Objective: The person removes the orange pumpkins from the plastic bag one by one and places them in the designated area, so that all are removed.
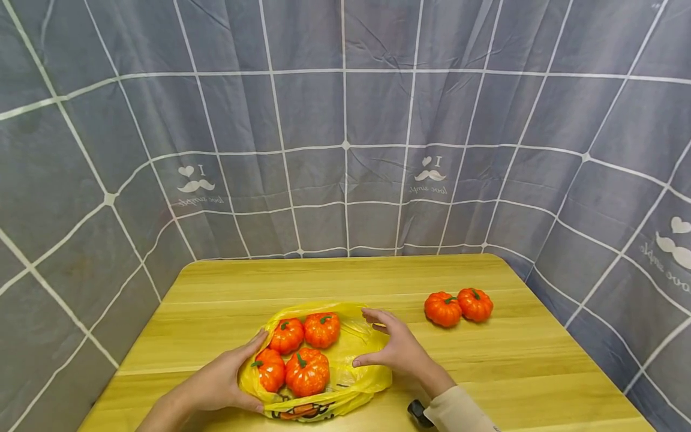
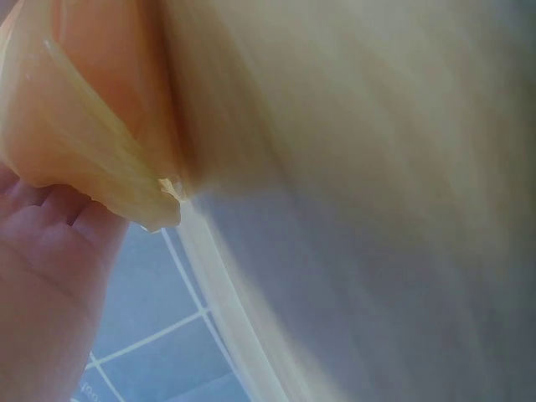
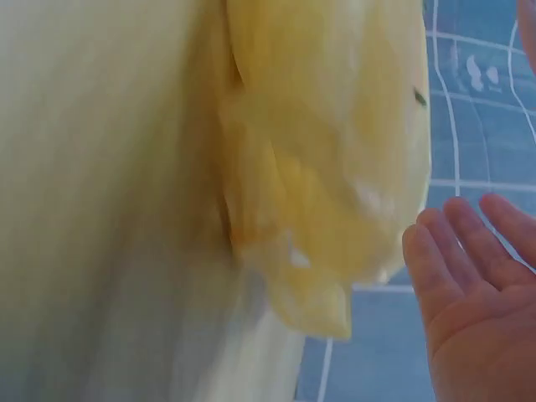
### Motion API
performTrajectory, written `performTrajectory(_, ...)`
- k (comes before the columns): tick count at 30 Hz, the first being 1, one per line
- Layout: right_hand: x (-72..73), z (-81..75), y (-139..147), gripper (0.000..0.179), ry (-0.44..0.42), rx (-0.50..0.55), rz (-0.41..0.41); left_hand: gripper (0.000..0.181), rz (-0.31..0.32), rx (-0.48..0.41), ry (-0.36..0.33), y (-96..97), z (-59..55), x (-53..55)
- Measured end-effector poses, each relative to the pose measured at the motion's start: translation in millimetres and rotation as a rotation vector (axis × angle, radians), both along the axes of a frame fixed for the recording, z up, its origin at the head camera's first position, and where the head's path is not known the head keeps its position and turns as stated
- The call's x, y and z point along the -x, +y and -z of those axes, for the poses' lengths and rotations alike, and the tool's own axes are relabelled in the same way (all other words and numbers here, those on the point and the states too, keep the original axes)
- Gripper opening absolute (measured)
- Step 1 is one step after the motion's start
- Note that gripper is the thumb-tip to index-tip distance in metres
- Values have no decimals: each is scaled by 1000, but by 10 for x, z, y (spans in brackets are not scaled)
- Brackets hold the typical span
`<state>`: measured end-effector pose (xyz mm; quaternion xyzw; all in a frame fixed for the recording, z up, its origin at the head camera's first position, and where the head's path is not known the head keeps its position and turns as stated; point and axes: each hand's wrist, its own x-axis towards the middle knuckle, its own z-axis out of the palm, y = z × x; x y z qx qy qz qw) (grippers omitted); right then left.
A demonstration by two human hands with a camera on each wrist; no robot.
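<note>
A yellow plastic bag [image 1: 353, 354] lies spread wide at its mouth near the table's front edge, with several small orange pumpkins [image 1: 308, 372] inside. Against the bag's left side rests my left hand [image 1: 221, 378], thumb at the near rim and fingers along the outside; in the left wrist view the plastic hides its fingertips. My right hand [image 1: 402, 351] is at the bag's right rim, fingers and thumb spread apart. The right wrist view has this hand [image 3: 477, 293] beside the bag [image 3: 335, 167], holding nothing.
Two more orange pumpkins, one [image 1: 442, 309] touching the other [image 1: 475, 305], sit on the right of the wooden table [image 1: 216, 288]. A dark object [image 1: 419, 414] lies by the right sleeve [image 1: 459, 411]. Grey checked curtains [image 1: 313, 180] surround the table's back and sides.
</note>
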<state>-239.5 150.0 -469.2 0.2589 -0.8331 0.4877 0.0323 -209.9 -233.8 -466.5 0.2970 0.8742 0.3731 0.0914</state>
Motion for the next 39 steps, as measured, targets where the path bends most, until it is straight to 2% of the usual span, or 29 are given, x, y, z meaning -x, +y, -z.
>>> performTrajectory(7, -93, 49, -204, 93, -72, 4, -99, 128, -7, 5, 3, 0, 5, -6)
performTrajectory(10, -125, 77, -292, 92, -73, -10, -133, 128, -4, 2, 7, 2, 6, -8)
performTrajectory(21, -197, 134, -569, 92, -113, -83, -183, 128, 0, -8, 15, 5, 21, -16)
performTrajectory(27, -193, 175, -683, 90, -77, -113, -176, 127, 4, -14, 22, 11, 26, -21)
performTrajectory(34, -192, 143, -787, 88, -31, -193, -141, 128, -1, -7, 39, 8, 28, -25)
performTrajectory(39, -207, 102, -829, 80, -53, -244, -121, 127, 0, -8, 47, 1, 26, -12)
